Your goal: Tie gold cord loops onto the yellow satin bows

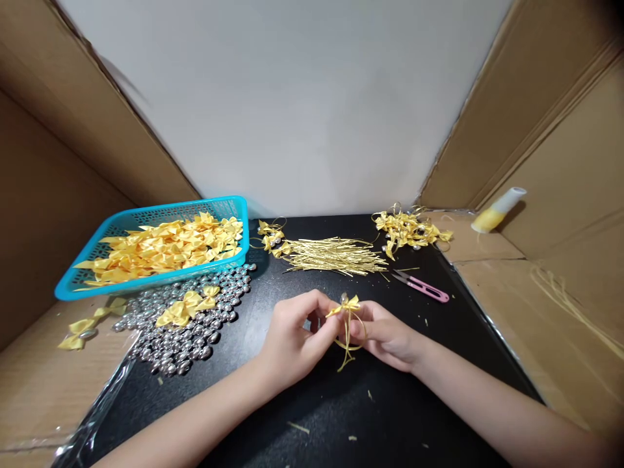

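Note:
My left hand (297, 335) and my right hand (387, 335) meet over the black table (302, 403), both pinched on one small yellow bow (347, 304) with a silver bell and a loop of gold cord (348, 341) hanging from it. The cord ends trail down between my hands. A bundle of cut gold cords (336, 255) lies just beyond my hands. Finished bows with cords sit in a pile (409, 229) at the back right.
A blue basket (97, 240) of yellow bows stands at the left, with a heap of silver bells (190, 318) in front of it. Pink thread snips (422, 286) lie right of the cords. Cardboard walls flank both sides; a white-yellow tube (497, 209) rests at the right.

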A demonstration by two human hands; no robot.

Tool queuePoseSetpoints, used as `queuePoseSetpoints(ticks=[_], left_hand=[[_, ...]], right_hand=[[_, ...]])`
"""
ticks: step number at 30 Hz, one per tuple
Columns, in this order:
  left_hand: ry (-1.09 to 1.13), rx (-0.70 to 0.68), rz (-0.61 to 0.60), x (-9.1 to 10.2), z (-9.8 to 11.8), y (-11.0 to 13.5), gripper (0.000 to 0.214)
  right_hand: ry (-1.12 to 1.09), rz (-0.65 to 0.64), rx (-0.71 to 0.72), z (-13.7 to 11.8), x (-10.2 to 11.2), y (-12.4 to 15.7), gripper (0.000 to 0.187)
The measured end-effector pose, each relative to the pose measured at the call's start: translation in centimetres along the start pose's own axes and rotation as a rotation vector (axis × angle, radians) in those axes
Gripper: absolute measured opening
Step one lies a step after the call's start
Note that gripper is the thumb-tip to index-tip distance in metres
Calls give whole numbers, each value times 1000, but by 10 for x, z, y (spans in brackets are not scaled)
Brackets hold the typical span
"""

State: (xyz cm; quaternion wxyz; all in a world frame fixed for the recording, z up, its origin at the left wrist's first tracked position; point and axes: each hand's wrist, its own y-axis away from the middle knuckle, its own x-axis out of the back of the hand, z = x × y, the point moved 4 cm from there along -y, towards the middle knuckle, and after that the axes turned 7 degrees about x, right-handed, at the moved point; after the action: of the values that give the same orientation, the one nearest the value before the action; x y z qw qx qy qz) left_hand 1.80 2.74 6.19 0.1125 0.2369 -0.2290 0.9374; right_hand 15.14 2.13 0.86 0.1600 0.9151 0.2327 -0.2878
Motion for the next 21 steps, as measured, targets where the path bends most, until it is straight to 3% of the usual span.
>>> queuePoseSetpoints(ticks=[3,8,10,15,19,21], left_hand=[[-15,-18,1,0,0,0,14],[38,31,-8,0,-1,-1,15],[88,106,-26,0,-2,-2,16],[308,333,-63,1,-7,-5,18],[444,446,-93,0,-10,-8,21],[471,475,-123,-2,-12,-9,22]], right_hand=[[74,-9,45,-4,-3,1,31],[179,4,92,-6,4,-1,33],[350,-1,154,-10,7,-2,30],[1059,12,392,-27,11,-1,14],[1320,-154,334,-33,17,0,8],[1406,-156,312,-43,23,2,6]])
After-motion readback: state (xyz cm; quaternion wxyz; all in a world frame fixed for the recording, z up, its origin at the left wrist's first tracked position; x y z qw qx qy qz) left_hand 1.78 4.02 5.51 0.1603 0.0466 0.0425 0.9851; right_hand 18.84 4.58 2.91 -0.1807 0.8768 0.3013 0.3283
